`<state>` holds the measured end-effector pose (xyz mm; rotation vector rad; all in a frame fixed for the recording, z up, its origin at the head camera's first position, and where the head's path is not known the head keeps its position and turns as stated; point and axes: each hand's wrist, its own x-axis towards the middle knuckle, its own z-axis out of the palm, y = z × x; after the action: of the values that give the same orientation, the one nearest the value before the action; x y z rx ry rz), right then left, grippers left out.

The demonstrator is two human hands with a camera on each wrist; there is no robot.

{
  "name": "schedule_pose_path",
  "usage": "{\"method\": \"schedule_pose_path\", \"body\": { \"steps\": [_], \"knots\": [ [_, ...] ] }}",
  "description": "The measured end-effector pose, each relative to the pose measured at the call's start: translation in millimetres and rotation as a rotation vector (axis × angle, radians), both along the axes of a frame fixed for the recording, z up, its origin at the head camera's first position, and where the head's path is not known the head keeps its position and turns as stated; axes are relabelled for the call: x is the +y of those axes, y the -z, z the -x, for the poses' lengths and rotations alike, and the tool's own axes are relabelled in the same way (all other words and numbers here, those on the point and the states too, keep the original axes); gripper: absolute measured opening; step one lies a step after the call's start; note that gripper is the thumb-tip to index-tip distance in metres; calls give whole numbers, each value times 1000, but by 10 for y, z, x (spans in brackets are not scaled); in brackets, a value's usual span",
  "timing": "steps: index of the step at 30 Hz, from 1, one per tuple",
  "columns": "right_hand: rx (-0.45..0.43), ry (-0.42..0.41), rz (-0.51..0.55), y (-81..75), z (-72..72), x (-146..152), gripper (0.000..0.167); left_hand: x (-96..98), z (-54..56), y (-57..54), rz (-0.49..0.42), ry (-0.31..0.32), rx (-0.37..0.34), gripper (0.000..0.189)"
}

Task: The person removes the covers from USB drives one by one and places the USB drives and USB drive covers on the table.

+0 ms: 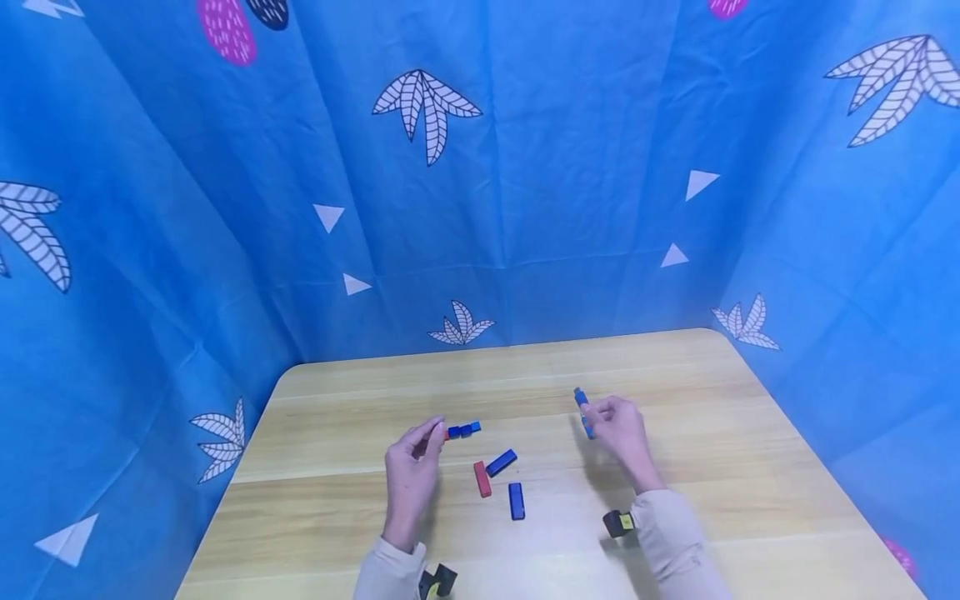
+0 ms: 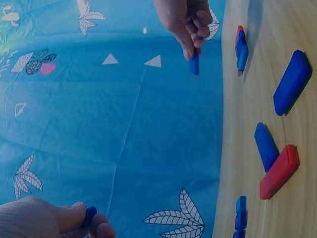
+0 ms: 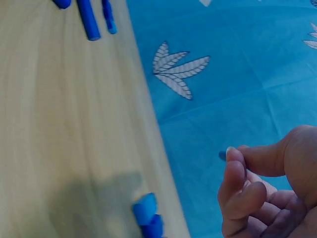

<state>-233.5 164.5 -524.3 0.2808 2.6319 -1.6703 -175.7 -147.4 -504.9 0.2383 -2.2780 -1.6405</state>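
Observation:
In the left wrist view my left hand [image 2: 49,218] pinches a small dark blue clay piece [image 2: 89,217] between thumb and fingers. Right beside those fingertips in the head view, a short row of small clay pieces [image 1: 466,431] lies on the table, blue with red at its left end. My right hand [image 1: 620,431] pinches a slim blue clay piece [image 2: 194,63] with thumb and forefinger, held above the table. Only its tip [image 3: 223,155] shows in the right wrist view. Beneath this hand lies another row of small pieces [image 2: 241,52], blue with a red end.
Between the hands, on the wooden table [image 1: 330,517], lie a red clay stick [image 1: 482,479], a dark blue stick [image 1: 502,462] close to it, and a second dark blue stick [image 1: 517,501] nearer the front. A blue patterned curtain [image 1: 570,167] hangs behind and on both sides.

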Motion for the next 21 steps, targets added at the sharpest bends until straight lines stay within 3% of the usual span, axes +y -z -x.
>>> {"method": "schedule_pose_path", "body": {
  "steps": [5, 12, 16, 21],
  "knots": [
    [-36, 12, -56, 142, 60, -134, 19, 24, 3, 10, 21, 10, 23, 23],
    [-87, -16, -160, 289, 47, -232, 15, 33, 9, 56, -28, 39, 40, 21],
    [-114, -2, -226, 316, 62, -230, 31, 28, 11, 55, -45, -8, 60, 19],
    [-232, 4, -224, 339, 77, -218, 49, 23, 9, 44, -85, -35, 72, 19]
  ]
}}
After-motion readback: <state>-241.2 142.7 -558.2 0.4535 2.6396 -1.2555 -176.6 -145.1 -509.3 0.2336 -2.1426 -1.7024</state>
